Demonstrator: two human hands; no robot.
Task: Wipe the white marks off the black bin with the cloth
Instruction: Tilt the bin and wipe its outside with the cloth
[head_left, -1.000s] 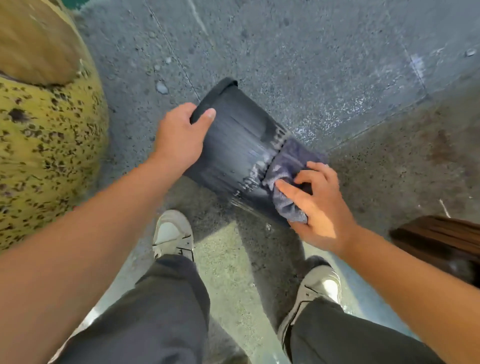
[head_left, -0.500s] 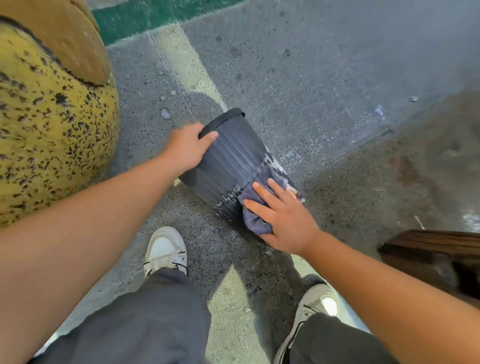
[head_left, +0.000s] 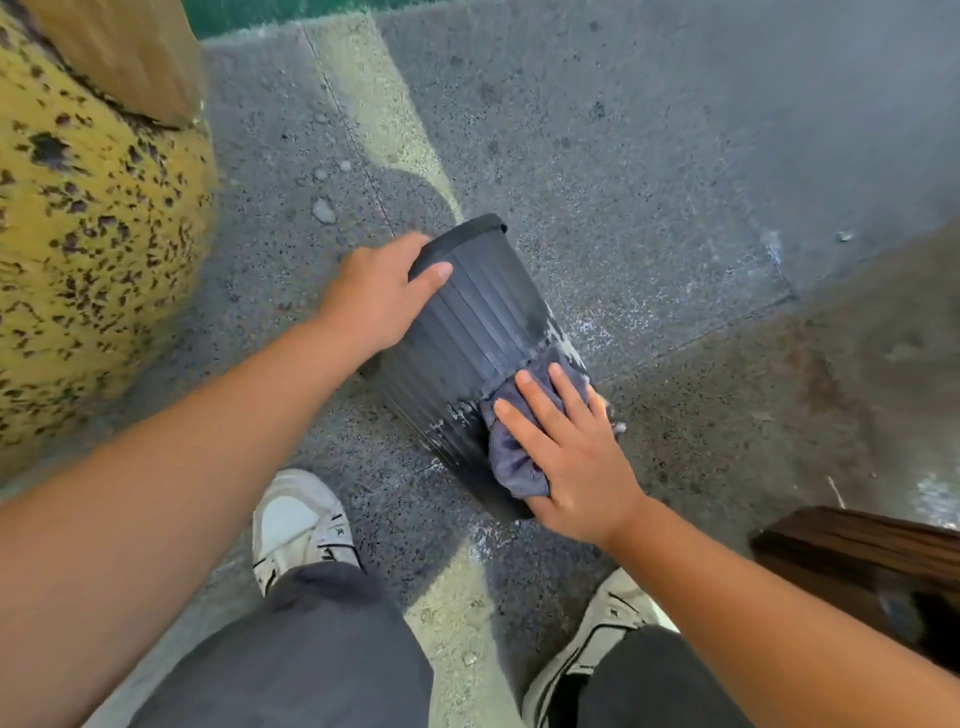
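A black ribbed bin (head_left: 475, 332) lies tilted on its side on the concrete floor, its rim pointing away from me. My left hand (head_left: 382, 299) grips the bin near the rim, thumb on top. My right hand (head_left: 569, 452) presses a grey-blue cloth (head_left: 511, 457) flat against the bin's base end, fingers spread over it. White marks (head_left: 449, 418) streak the ribs just left of the cloth and along the base edge (head_left: 558, 335).
A big yellow speckled rounded block (head_left: 88, 249) stands at the left. A dark wooden object (head_left: 857, 561) sits at the lower right. My two white shoes (head_left: 296, 519) are just below the bin. White residue (head_left: 623, 317) dusts the floor right of the bin.
The view has tilted up, so the bin and both hands sit lower in frame. My right hand flattened onto the cloth and slid it along the bin's base end. The left hand kept its grip.
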